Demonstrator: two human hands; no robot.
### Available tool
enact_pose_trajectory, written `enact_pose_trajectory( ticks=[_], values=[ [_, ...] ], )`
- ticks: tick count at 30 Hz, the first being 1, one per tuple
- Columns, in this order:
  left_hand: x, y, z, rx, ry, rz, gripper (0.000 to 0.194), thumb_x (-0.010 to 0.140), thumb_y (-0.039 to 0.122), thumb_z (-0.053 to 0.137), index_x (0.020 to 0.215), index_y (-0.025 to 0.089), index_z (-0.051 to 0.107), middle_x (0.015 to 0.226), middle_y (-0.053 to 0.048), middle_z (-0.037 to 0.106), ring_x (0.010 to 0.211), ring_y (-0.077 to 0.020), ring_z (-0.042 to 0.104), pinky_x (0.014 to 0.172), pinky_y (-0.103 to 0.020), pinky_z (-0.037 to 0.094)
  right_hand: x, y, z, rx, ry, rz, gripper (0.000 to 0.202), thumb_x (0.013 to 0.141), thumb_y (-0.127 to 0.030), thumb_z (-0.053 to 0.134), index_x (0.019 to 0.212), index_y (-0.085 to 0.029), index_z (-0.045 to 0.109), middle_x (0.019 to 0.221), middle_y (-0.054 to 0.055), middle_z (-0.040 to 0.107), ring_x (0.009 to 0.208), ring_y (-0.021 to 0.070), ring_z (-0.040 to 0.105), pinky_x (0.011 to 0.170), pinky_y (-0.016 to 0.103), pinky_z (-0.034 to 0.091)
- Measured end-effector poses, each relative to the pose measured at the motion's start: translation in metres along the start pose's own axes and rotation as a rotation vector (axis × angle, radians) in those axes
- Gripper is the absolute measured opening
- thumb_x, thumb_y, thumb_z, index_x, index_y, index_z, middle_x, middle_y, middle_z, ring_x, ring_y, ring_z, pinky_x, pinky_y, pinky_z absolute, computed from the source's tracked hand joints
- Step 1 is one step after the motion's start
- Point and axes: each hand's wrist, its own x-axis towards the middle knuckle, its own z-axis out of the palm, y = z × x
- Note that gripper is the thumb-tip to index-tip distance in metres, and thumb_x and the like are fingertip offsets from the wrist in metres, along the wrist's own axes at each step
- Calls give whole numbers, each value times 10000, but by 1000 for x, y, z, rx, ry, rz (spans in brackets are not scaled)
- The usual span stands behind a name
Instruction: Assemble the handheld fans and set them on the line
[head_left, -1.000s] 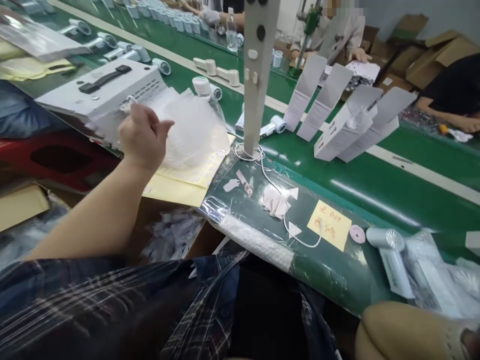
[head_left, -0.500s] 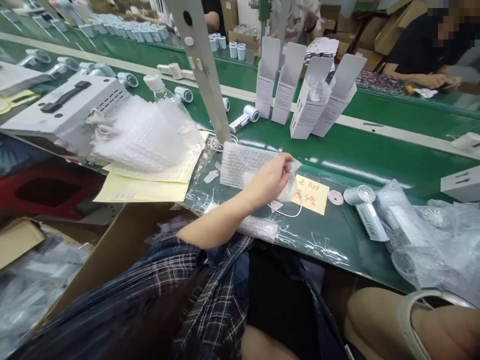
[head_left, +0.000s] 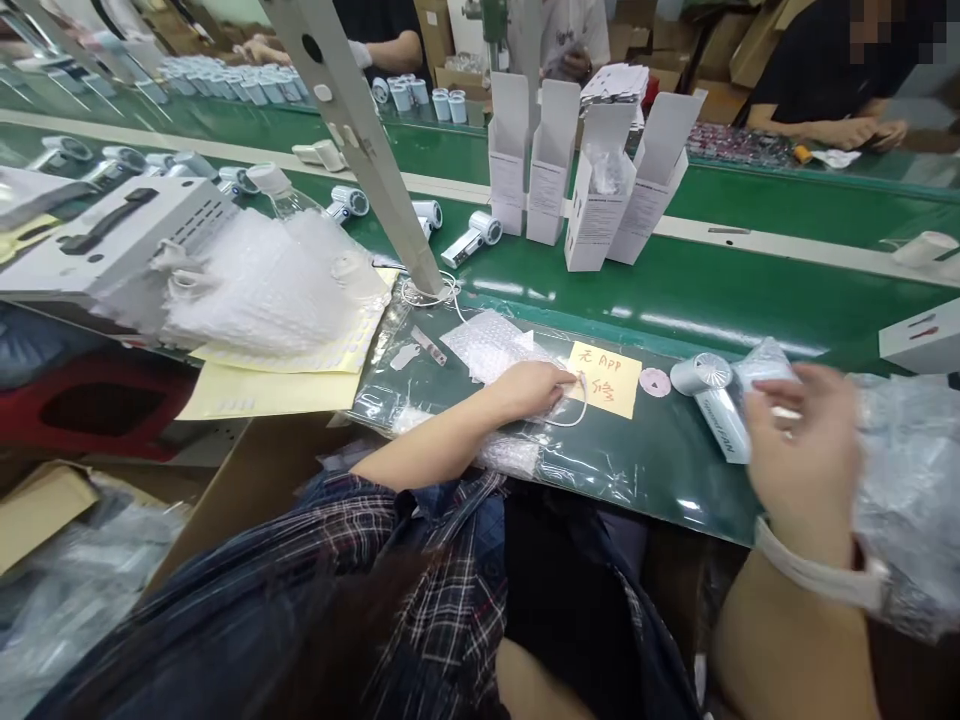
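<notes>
My left hand (head_left: 536, 388) rests low over the mat, its fingers pinched together at the end of a white cable (head_left: 583, 400). Just beyond it a bubble-wrap bag (head_left: 484, 345) lies on the mat, partly under the hand. My right hand (head_left: 806, 450), somewhat blurred, is closed around a handheld fan in clear bubble wrap (head_left: 766, 362); much of that fan is hidden by the fingers. Beside it lies an unwrapped silver-blue handheld fan (head_left: 721, 415). A yellow note (head_left: 611, 378) with red handwriting and a pink disc (head_left: 655, 382) sit between the hands.
Stacked bubble-wrap bags (head_left: 262, 280) lie at left on yellow sheets (head_left: 277, 390), near a metal case (head_left: 120, 235). A slanted metal post (head_left: 375, 150) rises from the table. Open white boxes (head_left: 551, 165) stand on the green conveyor (head_left: 720, 275). More wrapped items (head_left: 907, 480) are at right. People work opposite.
My left hand has let go of the raised bubble-wrap bag and lowered to the cable. My right hand has come up from the lower right onto the wrapped fan. The view has shifted slightly.
</notes>
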Motion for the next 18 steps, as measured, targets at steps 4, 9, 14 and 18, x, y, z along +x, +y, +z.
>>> enact_pose_trajectory(
  ticks=[4,9,14,18],
  values=[
    [6,1,3,-149,-15,19,418,1033,229,490,1412,242,666,1365,-91,733,1241,-251,679,1054,-378,511,-15,12,33,-351,-149,57,408,892,-448,581,1132,-123,634,1008,268,651,922,457,627,733,580,483],
    [9,-3,7,-344,20,-25,481,1010,211,507,1489,203,561,1056,-76,766,979,-227,709,898,-351,526,-33,-8,50,-135,-359,151,489,890,-582,558,1111,-167,694,903,167,710,759,353,653,665,453,487],
    [15,-17,7,-635,74,-109,528,959,141,481,1478,235,448,875,-7,675,660,-139,598,670,-285,519,-56,-61,77,309,-319,119,615,922,-676,537,1259,-192,708,1176,157,759,988,347,693,883,462,538],
    [18,-29,-3,-817,137,-183,533,959,119,398,1485,203,358,761,45,514,542,-112,466,540,-259,460,-60,-70,95,224,-369,-4,635,973,-689,488,1292,-182,698,1174,169,753,1052,362,684,919,474,529]
  ],
)
